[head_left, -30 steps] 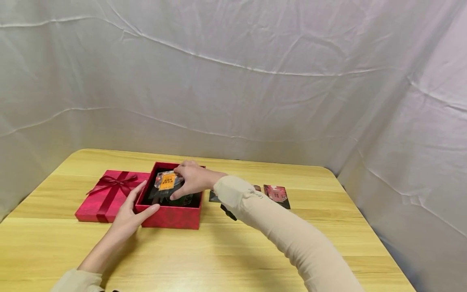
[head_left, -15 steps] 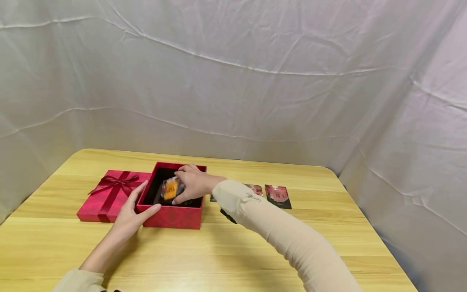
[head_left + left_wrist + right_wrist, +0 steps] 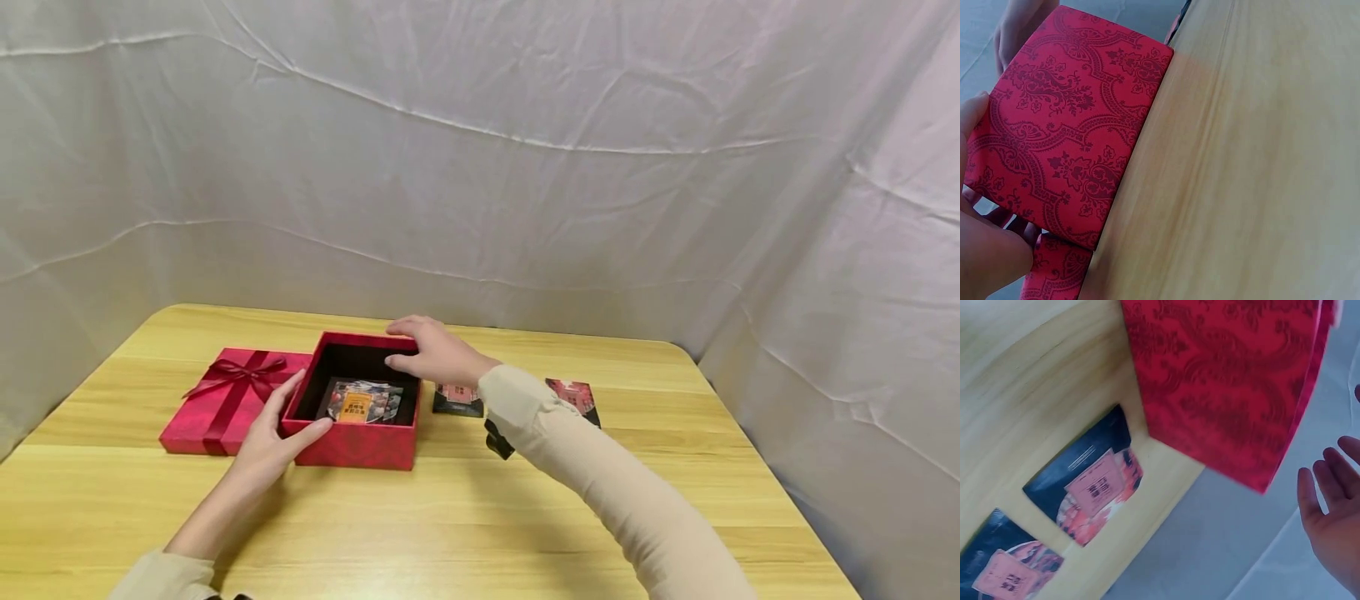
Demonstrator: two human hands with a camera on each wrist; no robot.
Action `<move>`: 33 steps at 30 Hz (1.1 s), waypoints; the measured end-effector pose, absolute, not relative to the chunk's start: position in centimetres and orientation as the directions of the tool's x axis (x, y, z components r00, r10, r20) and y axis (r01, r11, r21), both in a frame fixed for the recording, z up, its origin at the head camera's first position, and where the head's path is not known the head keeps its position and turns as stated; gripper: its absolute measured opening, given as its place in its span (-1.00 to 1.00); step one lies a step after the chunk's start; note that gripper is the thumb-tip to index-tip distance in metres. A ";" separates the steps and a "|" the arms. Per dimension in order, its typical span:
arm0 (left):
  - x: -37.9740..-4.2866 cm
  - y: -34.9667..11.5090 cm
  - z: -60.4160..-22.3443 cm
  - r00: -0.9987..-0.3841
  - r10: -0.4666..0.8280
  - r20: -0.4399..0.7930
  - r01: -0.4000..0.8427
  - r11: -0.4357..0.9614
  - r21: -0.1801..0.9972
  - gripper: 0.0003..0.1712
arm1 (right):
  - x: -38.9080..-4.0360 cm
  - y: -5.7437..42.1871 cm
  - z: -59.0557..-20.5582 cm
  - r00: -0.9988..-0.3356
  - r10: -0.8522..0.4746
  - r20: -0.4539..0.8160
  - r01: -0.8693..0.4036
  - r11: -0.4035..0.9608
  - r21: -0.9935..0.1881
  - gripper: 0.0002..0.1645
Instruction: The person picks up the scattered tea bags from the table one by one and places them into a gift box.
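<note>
A red patterned gift box (image 3: 352, 447) stands without its lid on the table, its inside black. My left hand (image 3: 264, 450) grips its near left corner, thumb over the front rim and fingers along the left side; the left wrist view shows the thumb at the box (image 3: 1079, 125) edge. Inside, at the front, lies a dark sachet (image 3: 362, 406) with an orange label, other sachets partly under it. My right hand (image 3: 438, 353) hovers over the right rim with fingers spread and nothing held. In the right wrist view the same hand (image 3: 1338, 525) is beside the box.
The red lid (image 3: 206, 408) with its ribbon bow lies left of the box. To the right are sachets with pink labels, one near the box (image 3: 459, 402) and another farther right (image 3: 573, 395), partly behind the sleeve. A pale cloth (image 3: 480, 167) hangs behind the table.
My right hand has lowered the orange-labelled sachet into the box, let it go and moved up to the right. My left hand stays at the box.
</note>
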State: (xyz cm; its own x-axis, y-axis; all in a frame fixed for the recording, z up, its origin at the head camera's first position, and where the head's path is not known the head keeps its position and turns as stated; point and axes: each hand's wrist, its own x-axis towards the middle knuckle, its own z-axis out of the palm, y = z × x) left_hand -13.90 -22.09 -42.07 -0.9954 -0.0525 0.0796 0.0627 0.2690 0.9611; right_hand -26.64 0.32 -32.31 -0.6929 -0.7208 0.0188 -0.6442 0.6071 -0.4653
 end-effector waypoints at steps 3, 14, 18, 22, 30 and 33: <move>-13.9 -22.2 -42.2 -0.995 -0.051 0.085 0.067 0.284 0.957 -0.02 | -27.1 1.6 -32.3 -0.725 -0.687 0.057 -0.606 0.596 -0.527 -0.41; -13.7 -22.6 -42.1 -0.995 -0.050 0.081 0.064 0.273 0.960 -0.02 | -28.8 6.8 -33.8 -0.815 -0.579 0.038 -0.431 0.560 -0.707 -0.38; -13.7 -22.7 -42.1 -0.996 -0.052 0.079 0.063 0.265 0.962 -0.02 | -29.2 8.7 -34.4 -0.822 -0.570 -0.003 -0.389 0.565 -0.728 -0.36; -13.7 -22.7 -42.2 -0.995 -0.054 0.081 0.064 0.267 0.961 -0.02 | -29.6 10.8 -34.9 -0.837 -0.545 -0.041 -0.348 0.590 -0.729 -0.36; -13.6 -22.9 -42.1 -0.995 -0.057 0.085 0.066 0.280 0.958 -0.02 | -30.1 14.8 -36.6 -0.869 -0.486 -0.095 -0.246 0.590 -0.769 -0.37; -13.5 -23.0 -42.2 -0.994 -0.064 0.086 0.065 0.287 0.956 -0.02 | -30.3 15.8 -36.9 -0.873 -0.477 -0.098 -0.231 0.583 -0.779 -0.37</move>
